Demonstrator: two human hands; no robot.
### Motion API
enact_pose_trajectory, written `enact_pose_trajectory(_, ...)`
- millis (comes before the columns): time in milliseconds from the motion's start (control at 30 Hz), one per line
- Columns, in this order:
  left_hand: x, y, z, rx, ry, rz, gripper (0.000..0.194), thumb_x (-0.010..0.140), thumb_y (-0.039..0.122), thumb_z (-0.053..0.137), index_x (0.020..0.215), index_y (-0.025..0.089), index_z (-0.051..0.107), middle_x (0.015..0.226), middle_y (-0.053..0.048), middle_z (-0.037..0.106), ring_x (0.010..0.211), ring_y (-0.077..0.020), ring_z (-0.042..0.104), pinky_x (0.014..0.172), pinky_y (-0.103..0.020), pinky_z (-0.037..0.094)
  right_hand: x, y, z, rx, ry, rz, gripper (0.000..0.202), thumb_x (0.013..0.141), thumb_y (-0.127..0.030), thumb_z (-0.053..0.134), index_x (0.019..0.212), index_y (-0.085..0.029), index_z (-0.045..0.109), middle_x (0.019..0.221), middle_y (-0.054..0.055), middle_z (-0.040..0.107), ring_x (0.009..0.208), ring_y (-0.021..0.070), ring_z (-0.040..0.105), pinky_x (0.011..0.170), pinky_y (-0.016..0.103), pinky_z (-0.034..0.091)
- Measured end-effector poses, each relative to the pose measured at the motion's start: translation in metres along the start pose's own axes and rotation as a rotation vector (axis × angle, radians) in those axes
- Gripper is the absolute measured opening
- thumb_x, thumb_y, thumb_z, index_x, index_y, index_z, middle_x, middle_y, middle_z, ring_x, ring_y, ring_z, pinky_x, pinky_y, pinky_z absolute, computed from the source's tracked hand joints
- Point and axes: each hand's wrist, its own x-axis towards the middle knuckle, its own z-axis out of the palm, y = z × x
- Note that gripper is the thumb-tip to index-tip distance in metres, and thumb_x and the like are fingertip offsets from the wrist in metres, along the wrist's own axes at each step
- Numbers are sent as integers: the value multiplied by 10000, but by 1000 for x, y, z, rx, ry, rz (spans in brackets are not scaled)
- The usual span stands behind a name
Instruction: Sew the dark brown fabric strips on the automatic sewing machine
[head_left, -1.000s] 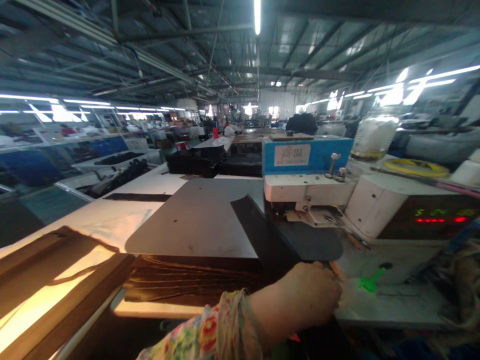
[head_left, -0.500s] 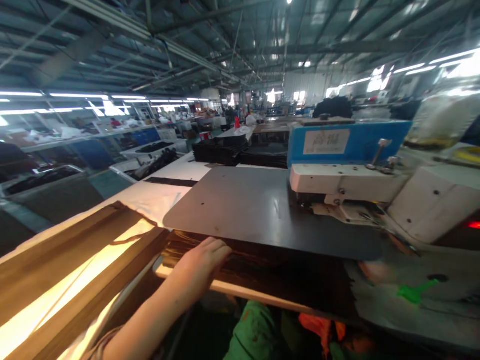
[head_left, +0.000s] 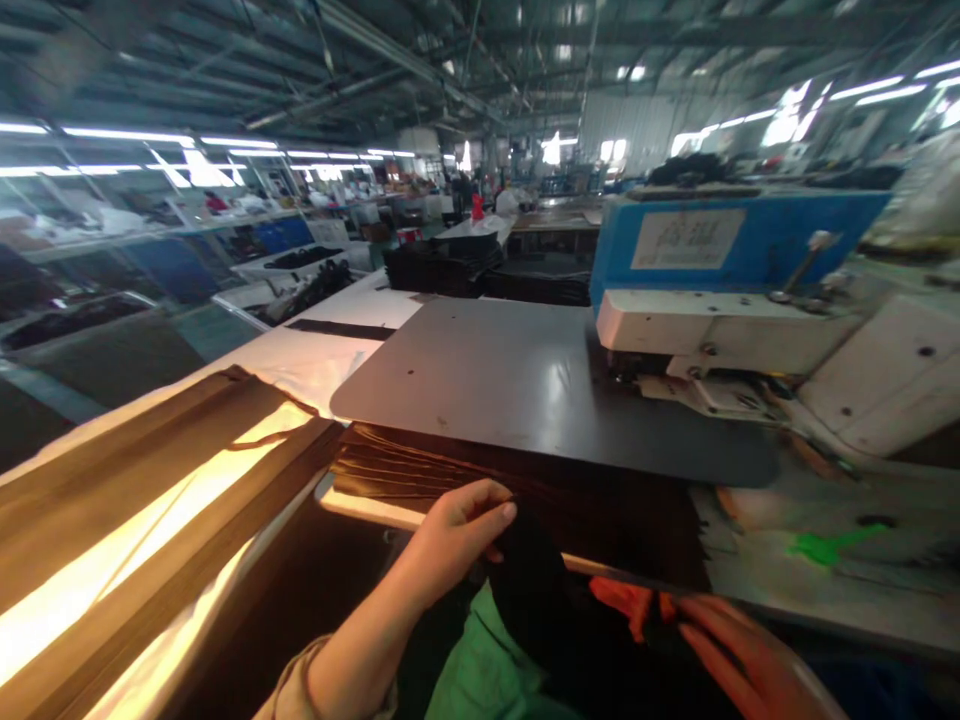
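My left hand [head_left: 472, 525] is closed in a pinch on the edge of a black fabric piece [head_left: 532, 560], which hangs down in front of the table edge. Behind it, a stack of dark fabric pieces [head_left: 397, 465] lies under the grey metal plate [head_left: 487, 380]. At the lower right is my right hand [head_left: 739, 650], slightly blurred, its fingers stretched out and apart. Their tips are close to an orange cloth [head_left: 626, 600] and the dark fabric; whether they touch either is hard to make out. Green cloth [head_left: 484, 660] shows below my left hand.
A sewing machine head with a blue cover [head_left: 675, 240] stands over the plate's right side. Brown fabric [head_left: 150, 450] lies on the left table. Black stacks [head_left: 442, 265] sit beyond the plate. A bright green object [head_left: 832, 545] is at right.
My left hand has moved from the stack toward me and right, now with a black fabric piece. My right hand has come into clear view at the lower right. The view has tilted down.
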Motion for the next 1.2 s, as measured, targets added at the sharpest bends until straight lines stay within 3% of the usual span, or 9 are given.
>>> enact_pose_trajectory(133,1,6,23,-38,-57,-25,201,694,294,540,814,134,549,662,24,503,517,-68,489,495,-187,450,39,-93,-8,56,108,-230,224,835,-221,428,1018,-243,556,917,41,620,834,149,603,716,245,507)
enact_pose_trajectory(267,0,7,35,-27,-64,13,192,700,316,538,757,133,547,633,25,470,552,-79,463,477,-176,442,61,-130,-8,-8,252,-349,210,852,-203,422,1027,-195,538,880,63,610,802,156,591,713,272,498)
enact_pose_trajectory(400,2,4,42,-9,-57,40,197,728,338,509,706,142,514,605,36,422,541,-79,428,440,-165,417,67,-132,0,-59,297,-352,206,850,-174,410,997,-150,552,834,79,616,738,167,593,676,289,503)
enact_pose_trajectory(600,2,-2,51,54,-60,80,216,777,357,468,692,161,492,590,45,410,505,-75,417,412,-158,367,69,-129,-4,81,168,-216,155,823,-154,446,926,-185,559,826,48,612,732,157,585,658,270,488)
enact_pose_trajectory(700,-1,-3,53,120,-69,160,206,819,320,419,714,165,505,619,37,436,555,-82,447,491,-172,382,69,-127,-9,147,96,-162,126,817,-155,454,871,-206,556,824,30,605,738,147,579,630,242,476)
enact_pose_trajectory(867,-4,-2,54,379,-74,301,72,807,201,451,782,177,514,712,19,511,677,-107,478,626,-207,375,68,-123,-7,103,115,-189,164,820,-131,410,866,-198,552,820,37,606,740,149,577,672,258,468)
enact_pose_trajectory(1200,-8,-10,65,643,-16,517,168,849,143,350,824,152,516,754,-39,505,710,-146,467,640,-254,382,67,-121,-2,46,120,-105,170,804,-116,405,855,-189,550,790,33,608,715,159,577,654,272,460)
